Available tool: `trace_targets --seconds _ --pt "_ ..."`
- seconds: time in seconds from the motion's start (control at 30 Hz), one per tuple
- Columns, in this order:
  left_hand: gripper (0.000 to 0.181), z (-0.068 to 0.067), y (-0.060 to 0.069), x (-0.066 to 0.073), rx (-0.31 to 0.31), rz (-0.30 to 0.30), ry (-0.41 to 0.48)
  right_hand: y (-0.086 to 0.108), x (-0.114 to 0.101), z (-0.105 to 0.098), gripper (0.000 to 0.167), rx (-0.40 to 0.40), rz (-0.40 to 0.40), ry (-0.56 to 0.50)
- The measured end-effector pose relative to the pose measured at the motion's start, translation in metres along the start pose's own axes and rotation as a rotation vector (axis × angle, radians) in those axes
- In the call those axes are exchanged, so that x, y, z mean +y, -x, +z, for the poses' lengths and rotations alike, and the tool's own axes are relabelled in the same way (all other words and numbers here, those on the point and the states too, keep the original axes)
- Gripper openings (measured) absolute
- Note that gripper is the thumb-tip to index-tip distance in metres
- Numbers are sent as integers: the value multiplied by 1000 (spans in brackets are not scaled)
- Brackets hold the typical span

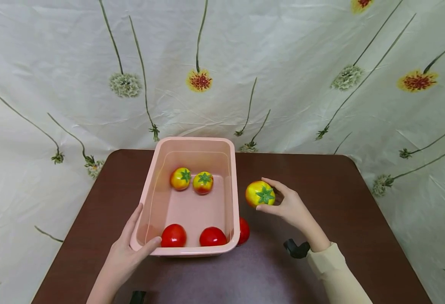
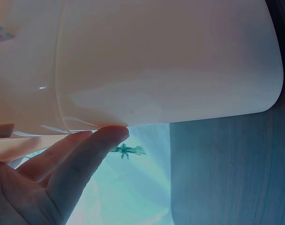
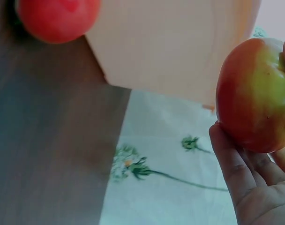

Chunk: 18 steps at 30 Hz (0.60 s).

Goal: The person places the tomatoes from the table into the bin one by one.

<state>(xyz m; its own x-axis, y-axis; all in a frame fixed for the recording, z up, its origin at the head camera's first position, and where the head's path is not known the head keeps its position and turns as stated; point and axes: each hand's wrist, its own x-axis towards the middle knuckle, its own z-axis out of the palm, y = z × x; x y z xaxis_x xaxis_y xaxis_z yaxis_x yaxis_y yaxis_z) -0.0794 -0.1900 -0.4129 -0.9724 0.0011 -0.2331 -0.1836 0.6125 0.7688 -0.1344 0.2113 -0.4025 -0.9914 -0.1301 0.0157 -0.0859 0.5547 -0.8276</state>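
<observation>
My right hand (image 1: pixel 292 207) holds a yellow-and-red toy tomato (image 1: pixel 260 193) with a green star-shaped top between thumb and fingers, just right of a pink plastic bin (image 1: pixel 236 185). The right wrist view shows this tomato (image 3: pixel 255 96) from its red side. At the bin's near left corner my left hand (image 1: pixel 125 249) grips the rim, thumb over the edge and fingers along the outer wall (image 2: pixel 156 89). Inside lie two yellow-red tomatoes (image 1: pixel 180 178) at the middle and two plain red tomatoes (image 1: pixel 174 235) at the near end.
Another red tomato (image 1: pixel 244 231) sits on the brown table (image 1: pixel 302 169) against the bin's right side, partly hidden by it. A black object (image 1: pixel 296 249) shows beside my right wrist. Flowered cloth (image 1: pixel 283 63) hangs behind the table.
</observation>
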Motion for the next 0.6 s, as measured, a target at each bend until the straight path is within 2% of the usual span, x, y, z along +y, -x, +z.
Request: trace_targets --seconds 0.2,0.6 --pt "94 0 0 0 -5 -9 -2 -12 -18 1 75 -8 -60 -1" --pt "95 0 -1 0 -6 -13 -6 -29 -47 13 77 -47 -110 -35"
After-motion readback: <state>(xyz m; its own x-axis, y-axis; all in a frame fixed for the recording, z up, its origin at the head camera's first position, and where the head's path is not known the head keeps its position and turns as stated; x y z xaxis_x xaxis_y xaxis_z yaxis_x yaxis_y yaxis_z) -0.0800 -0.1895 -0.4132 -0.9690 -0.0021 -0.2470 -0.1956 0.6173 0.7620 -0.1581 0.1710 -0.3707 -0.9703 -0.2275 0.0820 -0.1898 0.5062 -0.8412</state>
